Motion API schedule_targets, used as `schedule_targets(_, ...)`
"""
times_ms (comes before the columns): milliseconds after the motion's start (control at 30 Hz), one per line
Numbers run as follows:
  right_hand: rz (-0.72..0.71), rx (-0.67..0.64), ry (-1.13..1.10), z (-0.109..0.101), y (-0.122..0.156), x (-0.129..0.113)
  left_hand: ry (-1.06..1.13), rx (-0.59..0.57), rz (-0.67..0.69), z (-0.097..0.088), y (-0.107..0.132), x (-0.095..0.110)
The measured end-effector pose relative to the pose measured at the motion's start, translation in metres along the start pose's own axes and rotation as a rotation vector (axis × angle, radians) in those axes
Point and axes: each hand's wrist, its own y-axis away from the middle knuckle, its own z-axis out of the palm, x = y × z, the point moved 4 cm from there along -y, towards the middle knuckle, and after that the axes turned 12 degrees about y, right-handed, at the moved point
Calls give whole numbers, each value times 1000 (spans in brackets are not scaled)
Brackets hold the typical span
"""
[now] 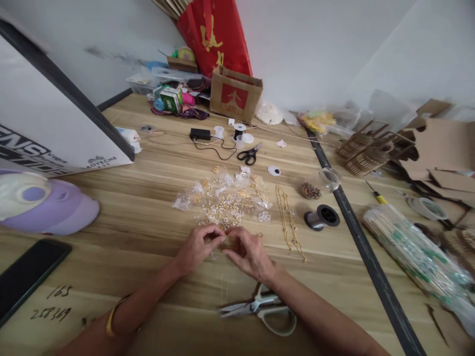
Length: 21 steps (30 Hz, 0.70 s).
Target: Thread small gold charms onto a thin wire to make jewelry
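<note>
My left hand (200, 245) and my right hand (248, 251) meet above the wooden table, each with thumb and fingers pinched together. What they pinch is too small to make out. A short bit of silvery chain (213, 255) shows just below my left fingers. Beyond my fingertips lies a pile of gold and silver beads (222, 207), with small clear bags (237, 185) among them. To the right, a gold chain (285, 217) is laid out in a long loop. Pale-handled scissors (256, 309) lie partly beneath my right forearm.
A wire spool (322, 217) and a jar of dark beads (310, 190) stand to the right. Black scissors (250, 154) lie farther back. At left are a phone (31, 277) and a purple-and-white object (48, 205). A paper bag (236, 94) stands by the wall.
</note>
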Motion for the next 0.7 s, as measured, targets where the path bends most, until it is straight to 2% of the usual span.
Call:
schedule_targets(200,-2,-43,57,7,3,3,-23,-13,6,-1,0,0)
schedule_targets(533,-4,0,98,0,3,1,-78,-22,13,0,-1,-1)
schedule_targets(700,-57,4,185,1,3,1,-78,-48,4,0,-2,-2)
